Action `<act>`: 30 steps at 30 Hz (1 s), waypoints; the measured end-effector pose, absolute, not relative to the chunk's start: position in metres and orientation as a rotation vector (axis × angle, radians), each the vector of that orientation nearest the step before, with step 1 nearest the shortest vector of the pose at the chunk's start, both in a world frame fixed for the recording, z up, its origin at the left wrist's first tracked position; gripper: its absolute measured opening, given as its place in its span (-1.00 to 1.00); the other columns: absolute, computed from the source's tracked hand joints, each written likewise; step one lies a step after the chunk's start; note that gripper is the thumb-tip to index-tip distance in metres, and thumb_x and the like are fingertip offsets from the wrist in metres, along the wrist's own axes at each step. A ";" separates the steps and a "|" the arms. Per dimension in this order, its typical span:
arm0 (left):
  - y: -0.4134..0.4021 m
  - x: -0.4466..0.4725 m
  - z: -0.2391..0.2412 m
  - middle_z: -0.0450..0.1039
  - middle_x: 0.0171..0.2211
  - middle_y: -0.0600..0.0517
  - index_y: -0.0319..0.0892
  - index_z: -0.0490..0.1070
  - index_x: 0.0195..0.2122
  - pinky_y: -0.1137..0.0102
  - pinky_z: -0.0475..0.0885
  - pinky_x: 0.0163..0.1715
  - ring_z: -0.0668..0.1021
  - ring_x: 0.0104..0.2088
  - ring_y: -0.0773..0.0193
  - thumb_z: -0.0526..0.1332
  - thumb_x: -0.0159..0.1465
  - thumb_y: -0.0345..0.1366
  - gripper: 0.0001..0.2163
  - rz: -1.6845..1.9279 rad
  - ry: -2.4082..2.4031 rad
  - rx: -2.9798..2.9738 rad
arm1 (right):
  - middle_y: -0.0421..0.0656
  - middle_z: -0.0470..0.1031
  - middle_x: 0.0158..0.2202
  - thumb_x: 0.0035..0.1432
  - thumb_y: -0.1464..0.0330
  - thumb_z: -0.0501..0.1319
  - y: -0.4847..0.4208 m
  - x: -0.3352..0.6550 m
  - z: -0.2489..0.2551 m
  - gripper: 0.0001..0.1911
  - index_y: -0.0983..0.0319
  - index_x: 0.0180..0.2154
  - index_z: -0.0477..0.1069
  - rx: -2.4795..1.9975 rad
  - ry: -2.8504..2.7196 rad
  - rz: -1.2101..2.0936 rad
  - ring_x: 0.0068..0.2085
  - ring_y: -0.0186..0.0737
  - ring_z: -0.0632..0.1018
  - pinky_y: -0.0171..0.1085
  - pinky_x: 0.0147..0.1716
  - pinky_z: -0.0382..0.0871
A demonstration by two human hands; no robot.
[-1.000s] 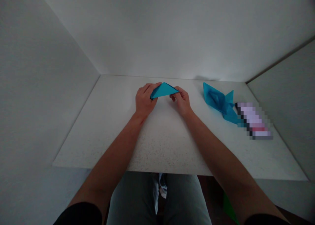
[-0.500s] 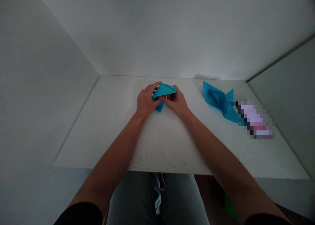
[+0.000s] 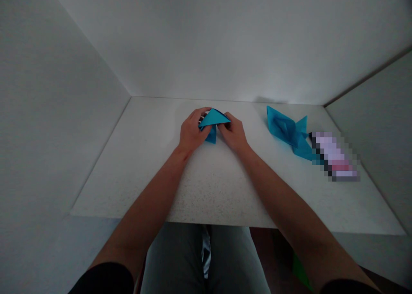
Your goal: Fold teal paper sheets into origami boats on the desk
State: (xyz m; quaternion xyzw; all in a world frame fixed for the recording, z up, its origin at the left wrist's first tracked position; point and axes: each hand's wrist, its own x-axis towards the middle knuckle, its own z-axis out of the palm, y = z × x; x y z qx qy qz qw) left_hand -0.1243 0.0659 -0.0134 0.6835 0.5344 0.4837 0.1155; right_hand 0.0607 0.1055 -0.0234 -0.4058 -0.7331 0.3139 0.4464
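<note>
folded blue paper point(image 3: 213, 117) spans nine to three o'clock, its ends gripped by the left hand point(image 3: 191, 131) and right hand point(image 3: 235, 133).

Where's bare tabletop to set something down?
Bare tabletop: from left forearm to left wall; between left forearm and right forearm; right forearm to right wall, nearer than pixelated item. Crowded: left hand and right hand on held blue paper; folded blue model beside that item.
</note>
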 end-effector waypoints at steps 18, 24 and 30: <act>0.073 -0.124 -0.022 0.62 -0.16 0.02 -0.02 0.46 0.10 0.28 0.54 -0.15 0.63 -0.24 0.21 0.14 0.44 -0.33 -0.75 1.553 1.737 1.725 | -0.25 0.40 -0.43 0.14 0.37 0.25 0.102 0.059 -0.019 -0.91 0.12 -0.36 0.34 -0.963 -2.033 0.655 -0.39 -0.23 0.38 -0.22 -0.33 0.20; 0.076 -0.125 -0.024 0.64 -0.13 0.00 -0.03 0.47 -0.01 0.24 0.55 -0.04 0.65 -0.13 0.16 0.16 0.43 -0.33 -0.83 1.588 1.746 1.592 | -0.22 0.40 -0.40 0.21 0.35 0.23 0.097 0.058 -0.013 -0.89 0.12 -0.37 0.33 -0.901 -2.028 0.607 -0.40 -0.23 0.37 -0.20 -0.33 0.22; 0.074 -0.123 -0.023 0.63 -0.15 0.01 -0.04 0.46 -0.06 0.24 0.55 -0.01 0.64 -0.12 0.17 0.12 0.45 -0.31 -0.86 1.559 1.692 1.645 | -0.21 0.39 -0.36 0.29 0.33 0.21 0.093 0.058 -0.011 -0.84 0.13 -0.37 0.32 -0.795 -2.088 0.615 -0.40 -0.25 0.38 -0.20 -0.33 0.24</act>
